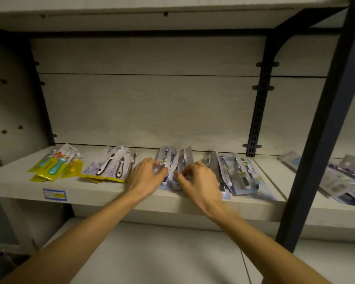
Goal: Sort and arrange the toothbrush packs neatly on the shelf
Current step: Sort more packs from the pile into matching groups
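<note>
Several groups of toothbrush packs lie on the pale wooden shelf (19, 181). Yellow children's packs (55, 165) are at the left, white-and-yellow packs (109, 165) beside them. A fanned stack of grey-blue packs (175, 158) sits in the middle, and more grey-blue packs (238, 173) lie to its right. My left hand (146, 175) holds the middle stack at its left edge, fingers curled on it. My right hand (199, 179) grips the same stack from the right, thumb and fingers pinching the packs. Both hands hide the lower half of that stack.
A black metal upright (324, 128) stands at the right, with more packs (344, 179) on the neighbouring shelf beyond it. A slotted black bracket (258, 107) runs up the back panel. A blue price label (54, 194) is on the shelf's front edge. Another shelf board (152, 253) lies below.
</note>
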### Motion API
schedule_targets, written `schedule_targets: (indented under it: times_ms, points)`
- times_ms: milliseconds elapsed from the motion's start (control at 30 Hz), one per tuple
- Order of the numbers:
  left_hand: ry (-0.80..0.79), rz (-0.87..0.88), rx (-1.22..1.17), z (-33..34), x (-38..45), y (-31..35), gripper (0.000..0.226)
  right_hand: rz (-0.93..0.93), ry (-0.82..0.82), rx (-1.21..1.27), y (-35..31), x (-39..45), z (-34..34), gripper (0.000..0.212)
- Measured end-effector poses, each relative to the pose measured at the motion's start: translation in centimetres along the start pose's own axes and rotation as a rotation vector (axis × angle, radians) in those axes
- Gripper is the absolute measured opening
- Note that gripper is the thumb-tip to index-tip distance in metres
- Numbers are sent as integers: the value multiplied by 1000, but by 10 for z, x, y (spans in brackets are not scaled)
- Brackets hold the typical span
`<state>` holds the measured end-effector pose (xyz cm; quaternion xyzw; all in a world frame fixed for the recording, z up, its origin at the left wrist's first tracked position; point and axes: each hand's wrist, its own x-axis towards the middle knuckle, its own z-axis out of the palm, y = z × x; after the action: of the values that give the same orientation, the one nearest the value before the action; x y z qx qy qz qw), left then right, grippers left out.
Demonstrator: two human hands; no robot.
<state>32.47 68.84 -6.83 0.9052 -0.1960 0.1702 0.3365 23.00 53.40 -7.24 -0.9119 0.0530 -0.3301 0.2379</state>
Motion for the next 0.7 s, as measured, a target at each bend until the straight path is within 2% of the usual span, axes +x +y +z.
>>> schedule_targets:
  times_ms: [167, 300, 400, 567, 700]
  points:
    - [-129, 73, 43, 6, 4, -5, 55, -12, -26, -125, -2, 3, 11, 15]
    - [-167, 82, 56, 8, 5, -7, 57, 12, -122, -210, -12, 9, 15, 22]
    - [-158, 70, 52, 7, 6, -9, 54, 21, -151, -198, -23, 10, 21, 23]
    - [-97, -19, -31, 2, 6, -10, 48, 34, -136, -134, -32, 9, 30, 26]
    - [-59, -29, 0, 3, 6, -9, 45, 34, -93, -101, -29, 8, 35, 23]
